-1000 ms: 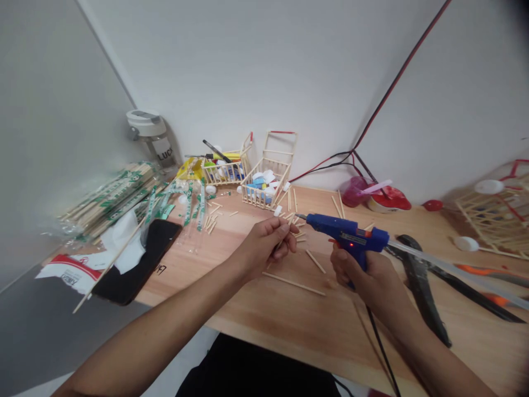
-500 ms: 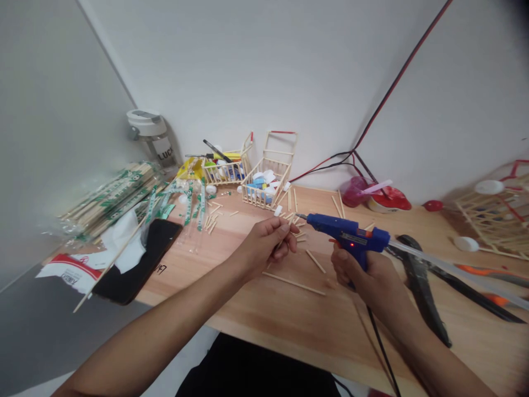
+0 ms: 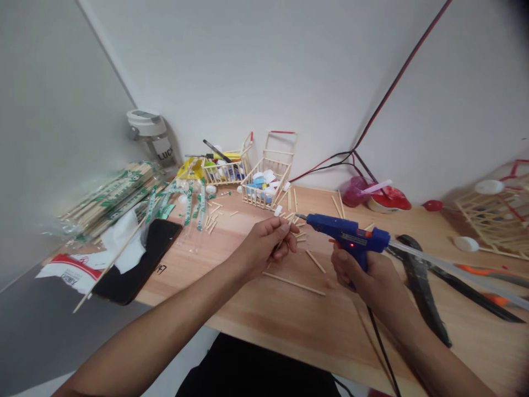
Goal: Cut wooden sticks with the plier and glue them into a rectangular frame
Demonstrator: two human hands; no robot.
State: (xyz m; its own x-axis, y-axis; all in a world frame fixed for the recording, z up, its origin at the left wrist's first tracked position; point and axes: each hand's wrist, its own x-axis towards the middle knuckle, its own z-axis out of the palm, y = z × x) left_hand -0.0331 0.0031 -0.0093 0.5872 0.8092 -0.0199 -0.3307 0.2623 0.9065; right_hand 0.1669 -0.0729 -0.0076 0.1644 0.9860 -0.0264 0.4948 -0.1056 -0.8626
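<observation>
Currently, a light, rigid blue hot glue gun (image 3: 347, 234) is being held by its pistol grip, clamped in the right hand (image 3: 367, 278), with a smooth translucent glue stick (image 3: 450, 273) trailing behind. A thin, stiff, breakable wooden stick (image 3: 286, 229) is being pinched at one end by the left hand (image 3: 264, 242), above a wooden tabletop (image 3: 256, 325), near a slatted stick basket (image 3: 281, 160).
</observation>
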